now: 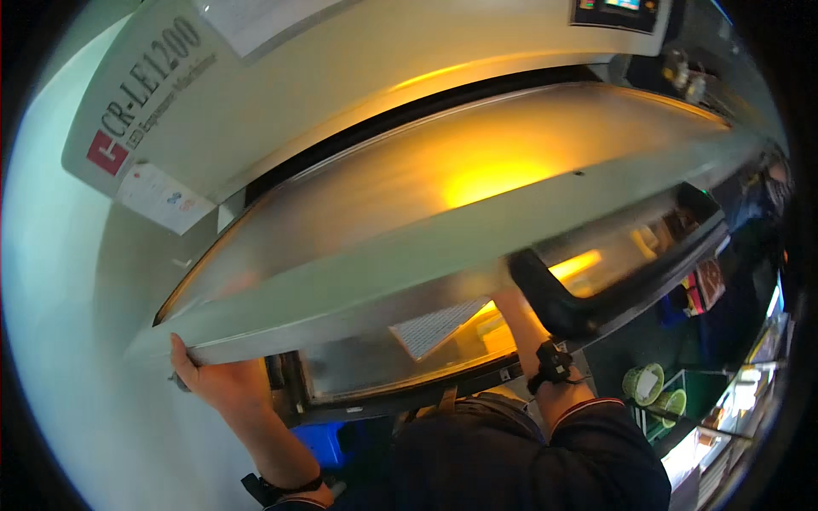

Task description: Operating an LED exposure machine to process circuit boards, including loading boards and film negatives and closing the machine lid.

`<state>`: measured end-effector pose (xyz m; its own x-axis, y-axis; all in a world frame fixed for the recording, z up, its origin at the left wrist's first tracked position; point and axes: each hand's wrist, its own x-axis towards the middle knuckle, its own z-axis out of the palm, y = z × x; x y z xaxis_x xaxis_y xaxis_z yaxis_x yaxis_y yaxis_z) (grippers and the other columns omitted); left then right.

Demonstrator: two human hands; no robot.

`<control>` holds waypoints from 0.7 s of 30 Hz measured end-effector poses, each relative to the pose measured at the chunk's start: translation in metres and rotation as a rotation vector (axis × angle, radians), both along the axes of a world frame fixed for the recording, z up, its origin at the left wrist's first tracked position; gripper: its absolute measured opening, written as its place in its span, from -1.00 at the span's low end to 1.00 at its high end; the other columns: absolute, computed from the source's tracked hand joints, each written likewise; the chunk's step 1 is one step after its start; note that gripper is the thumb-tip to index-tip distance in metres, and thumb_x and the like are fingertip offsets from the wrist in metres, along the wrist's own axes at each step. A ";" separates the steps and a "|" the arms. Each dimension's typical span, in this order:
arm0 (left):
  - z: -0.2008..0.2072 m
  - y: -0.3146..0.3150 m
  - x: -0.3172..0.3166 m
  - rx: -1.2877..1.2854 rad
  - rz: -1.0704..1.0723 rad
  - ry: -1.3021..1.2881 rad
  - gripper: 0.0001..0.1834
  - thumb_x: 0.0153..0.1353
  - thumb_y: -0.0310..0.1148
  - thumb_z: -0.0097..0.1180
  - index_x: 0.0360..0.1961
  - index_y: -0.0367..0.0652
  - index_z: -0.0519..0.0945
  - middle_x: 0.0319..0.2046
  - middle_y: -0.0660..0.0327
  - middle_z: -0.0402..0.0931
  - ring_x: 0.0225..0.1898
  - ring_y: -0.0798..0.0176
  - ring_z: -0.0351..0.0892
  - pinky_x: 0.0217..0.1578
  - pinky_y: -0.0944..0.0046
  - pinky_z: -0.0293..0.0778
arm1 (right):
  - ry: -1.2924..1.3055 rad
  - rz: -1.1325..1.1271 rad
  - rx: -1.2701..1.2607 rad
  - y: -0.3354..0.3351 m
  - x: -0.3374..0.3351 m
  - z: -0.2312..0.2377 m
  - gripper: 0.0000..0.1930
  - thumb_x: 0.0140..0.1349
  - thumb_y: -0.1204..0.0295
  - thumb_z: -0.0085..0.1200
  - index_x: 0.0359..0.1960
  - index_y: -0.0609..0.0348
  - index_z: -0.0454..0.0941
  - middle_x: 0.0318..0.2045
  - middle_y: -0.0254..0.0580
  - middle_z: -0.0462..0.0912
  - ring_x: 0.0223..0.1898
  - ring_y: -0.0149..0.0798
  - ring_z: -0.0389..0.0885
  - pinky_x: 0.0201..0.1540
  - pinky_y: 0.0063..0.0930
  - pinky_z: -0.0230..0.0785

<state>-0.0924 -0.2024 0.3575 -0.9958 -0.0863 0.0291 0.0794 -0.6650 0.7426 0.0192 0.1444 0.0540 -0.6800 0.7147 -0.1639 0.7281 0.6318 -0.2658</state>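
In front of me a large machine lid [366, 285] with a pale green frame slants across the view. Its translucent sheet [383, 187] glows yellow. My left hand [223, 381] is closed on the lid's near left corner, thumb on top and the other fingers hidden beneath. Under the front edge, near the middle, my right hand [504, 296] touches the lid; its fingers are blurred and mostly hidden. Beside that wrist curves a black handle-like bar [550, 298]. Below the lid, a glass-like bed [349, 372] in a dark frame holds a patterned sheet [434, 330].
A pale machine housing [341, 102] rises behind the lid, with a small control screen [622, 7] at upper right. Papers [164, 198] are stuck to its left side. Green baskets [643, 383] stand at lower right. Something blue [319, 443] lies below the bed.
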 end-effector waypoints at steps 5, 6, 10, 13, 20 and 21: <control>-0.008 -0.006 -0.017 0.076 -0.232 0.124 -0.40 0.33 0.00 0.04 0.23 -0.18 0.38 0.20 0.04 0.40 0.27 -0.03 0.31 0.32 -0.13 0.15 | -0.215 -0.194 -0.202 -0.016 -0.003 -0.036 0.07 -0.23 -0.13 0.49 0.28 0.15 0.23 0.28 0.09 0.29 0.30 0.03 0.29 0.20 0.08 0.30; -0.008 -0.006 -0.019 0.032 -0.208 0.167 -0.40 0.34 -0.01 0.04 0.25 -0.17 0.37 0.21 0.03 0.39 0.28 -0.03 0.31 0.32 -0.16 0.15 | -0.204 -0.259 -0.207 -0.019 -0.001 -0.044 0.07 -0.24 -0.12 0.50 0.28 0.16 0.24 0.27 0.08 0.31 0.30 0.03 0.30 0.22 0.05 0.30; -0.015 0.001 -0.014 0.154 -0.274 0.159 -0.29 0.35 0.04 -0.05 0.34 -0.25 0.23 0.31 -0.08 0.24 0.37 -0.12 0.19 0.35 -0.16 0.12 | -0.193 -0.485 -0.375 -0.027 0.015 -0.052 0.09 -0.29 -0.09 0.53 0.28 0.15 0.26 0.28 0.03 0.34 0.34 0.00 0.28 0.27 -0.03 0.27; -0.065 -0.012 -0.032 0.200 -0.683 0.530 -0.32 0.31 0.02 0.06 0.31 -0.19 0.31 0.33 0.00 0.26 0.39 0.00 0.19 0.37 -0.17 0.13 | -0.234 -0.603 -0.236 -0.047 0.013 -0.056 -0.04 -0.33 -0.08 0.54 0.14 0.14 0.45 0.17 -0.07 0.51 0.23 -0.11 0.47 0.19 -0.16 0.40; -0.296 -0.034 -0.064 -1.461 -0.954 0.757 0.15 0.14 0.13 0.21 0.45 -0.44 -0.11 0.48 -0.26 -0.24 0.50 -0.29 -0.26 0.44 -0.17 -0.25 | -0.112 -0.478 -0.636 -0.097 0.028 -0.045 -0.28 -0.24 -0.18 0.45 -0.16 0.15 0.69 -0.16 -0.13 0.73 -0.14 -0.20 0.70 -0.09 -0.33 0.54; -0.373 -0.051 -0.070 -1.797 -1.027 0.699 0.20 0.12 0.20 0.20 0.43 -0.50 -0.12 0.47 -0.32 -0.29 0.50 -0.34 -0.35 0.44 -0.19 -0.32 | -0.072 -0.420 -0.793 -0.098 0.035 -0.067 -0.24 -0.24 -0.19 0.45 -0.12 0.18 0.68 -0.11 -0.11 0.72 -0.12 -0.12 0.70 -0.13 -0.30 0.54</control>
